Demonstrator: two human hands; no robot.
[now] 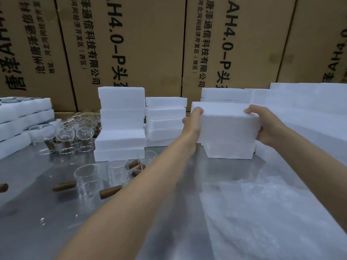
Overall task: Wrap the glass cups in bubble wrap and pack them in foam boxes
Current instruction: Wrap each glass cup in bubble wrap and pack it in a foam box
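foam box (228, 128): left hand (193, 121) and right hand (266, 126) gripping its ends, holding it toward the table's far edge; packing step pending, next needing a wrapped glass cup (88, 177)

I can't see inside the foam box (228, 128); its far side and bottom are hidden. My left hand (193, 121) covers part of its left side, and my right hand (266, 126) covers its right corner. Most of my fingers are tucked behind the foam, so I can't see them. The glass cups (84, 136) at the back are blurry and run together, so I can't count them. A brown handle (3, 187) is cut off at the left edge. The cardboard boxes (150, 44) are cut off at the top.
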